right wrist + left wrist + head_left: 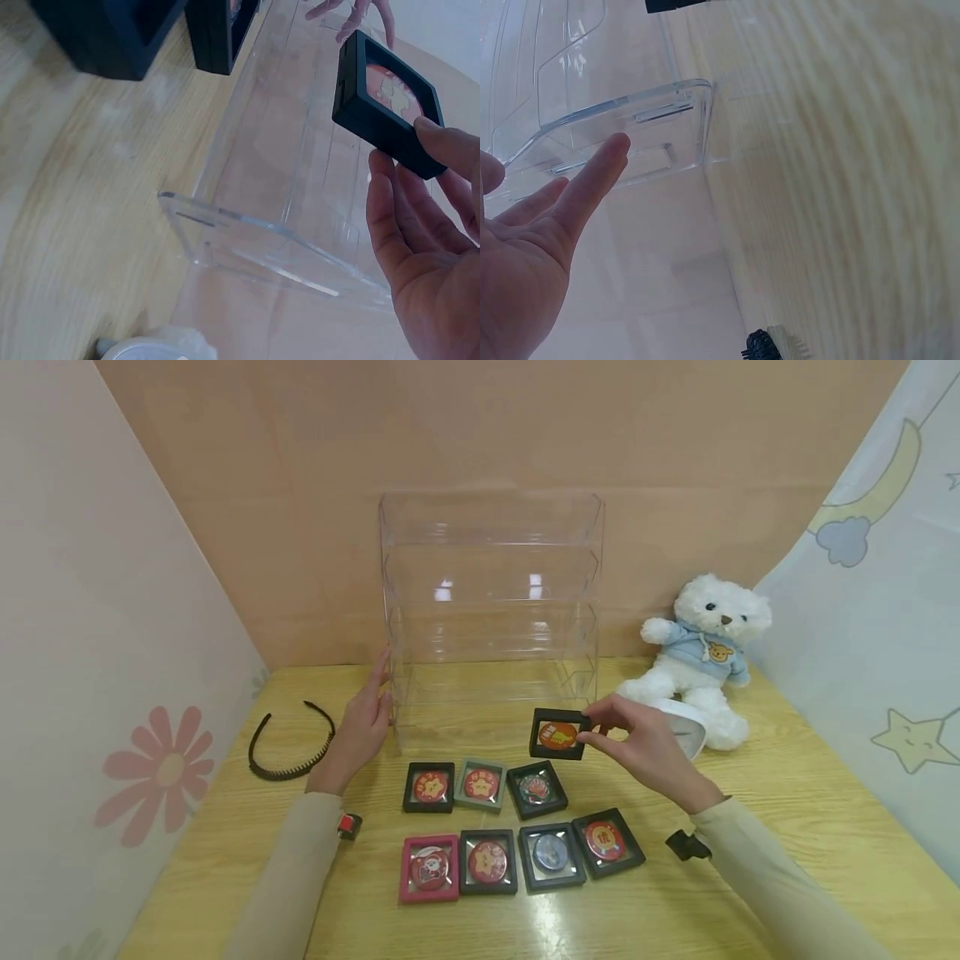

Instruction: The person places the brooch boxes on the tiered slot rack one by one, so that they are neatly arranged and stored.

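Observation:
A clear tiered display rack (491, 693) stands at the back middle of the table. My left hand (362, 731) is at the rack's left side, its fingers extended along the clear panel (630, 105). My right hand (637, 739) pinches a black square display frame (558, 734) by its right edge, thumb in front and fingers behind. Inside that frame sits a round red-orange badge with a yellow figure. It is held up near the rack's lower right front. Below it on the table lie several framed badges, among them a black frame (537, 789) and a grey-green frame (480, 784).
Nearer me is a second row, with a pink frame (429, 869) at its left end. A black toothed headband (292, 768) lies at left. On the right, a white teddy bear (705, 652) in a blue top sits behind a white round-cornered object (686, 727), partly hidden by my right hand.

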Motion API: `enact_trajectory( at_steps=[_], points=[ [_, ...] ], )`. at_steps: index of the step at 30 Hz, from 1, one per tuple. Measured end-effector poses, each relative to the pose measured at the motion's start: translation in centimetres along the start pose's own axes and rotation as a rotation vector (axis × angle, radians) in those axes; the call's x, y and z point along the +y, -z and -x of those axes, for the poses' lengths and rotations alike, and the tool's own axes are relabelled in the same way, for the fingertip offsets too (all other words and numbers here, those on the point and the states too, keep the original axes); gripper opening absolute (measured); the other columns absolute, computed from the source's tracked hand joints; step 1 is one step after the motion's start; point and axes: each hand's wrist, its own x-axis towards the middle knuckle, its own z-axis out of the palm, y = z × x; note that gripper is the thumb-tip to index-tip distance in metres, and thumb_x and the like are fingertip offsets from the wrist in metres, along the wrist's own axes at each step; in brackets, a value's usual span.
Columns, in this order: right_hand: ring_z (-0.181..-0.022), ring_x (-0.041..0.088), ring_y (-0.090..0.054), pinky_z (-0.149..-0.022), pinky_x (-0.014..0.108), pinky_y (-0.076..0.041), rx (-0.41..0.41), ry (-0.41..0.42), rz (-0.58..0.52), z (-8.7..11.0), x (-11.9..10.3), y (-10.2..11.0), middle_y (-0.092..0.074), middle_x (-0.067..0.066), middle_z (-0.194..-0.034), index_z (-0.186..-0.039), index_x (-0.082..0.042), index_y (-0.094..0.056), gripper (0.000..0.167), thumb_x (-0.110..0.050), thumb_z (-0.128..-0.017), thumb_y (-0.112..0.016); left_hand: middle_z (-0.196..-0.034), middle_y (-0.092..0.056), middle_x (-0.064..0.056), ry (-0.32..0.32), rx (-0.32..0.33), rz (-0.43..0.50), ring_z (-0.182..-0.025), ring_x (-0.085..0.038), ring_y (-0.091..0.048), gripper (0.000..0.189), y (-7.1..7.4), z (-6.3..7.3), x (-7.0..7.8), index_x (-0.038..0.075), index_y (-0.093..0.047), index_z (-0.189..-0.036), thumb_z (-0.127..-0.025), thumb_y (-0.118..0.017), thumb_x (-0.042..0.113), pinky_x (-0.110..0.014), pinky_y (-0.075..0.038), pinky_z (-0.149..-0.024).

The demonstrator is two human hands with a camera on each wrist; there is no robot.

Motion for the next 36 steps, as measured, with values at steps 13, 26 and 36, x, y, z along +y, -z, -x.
enact_trajectory(
  at_steps=[13,26,36],
  points=[
    [-0.077,0.01,-0.066,-0.069,0.035,-0.056,0.033,0.06,-0.051,-4.1,-2.6,-2.8,-0.072,-0.003,-0.097,-0.106,-0.009,-0.07,0.028,-0.004,-0.082,-0.084,-0.147,-0.045,-0.029,0.007,0.006,0.015,-0.067,-0.018,-0.061,0.066,0.2,0.1,-0.1,0.033,-0.008,-0.164,-0.11,-0.036,0.009,-0.038,-0.052,-0.061],
    [-0.079,0.014,-0.066,-0.07,0.037,-0.056,0.042,0.102,-0.029,-7.6,-3.7,-5.0,-0.071,0.003,-0.096,-0.109,-0.004,-0.068,0.027,-0.006,-0.086,-0.082,-0.148,-0.044,-0.029,0.012,-0.01,0.03,-0.066,-0.019,-0.062,0.065,0.1,0.0,0.0,0.033,-0.008,-0.164,-0.11,-0.037,0.011,-0.036,-0.053,-0.059],
    [-0.077,0.015,-0.067,-0.071,0.04,-0.056,0.044,0.076,-0.024,-9.7,-4.2,-6.1,-0.073,0.005,-0.097,-0.108,-0.005,-0.066,0.026,-0.009,-0.087,-0.081,-0.148,-0.044,-0.029,0.022,-0.005,0.032,-0.059,-0.022,-0.059,0.064,-0.2,0.1,0.2,0.031,-0.008,-0.164,-0.11,-0.036,0.011,-0.036,-0.05,-0.051]
  ],
)
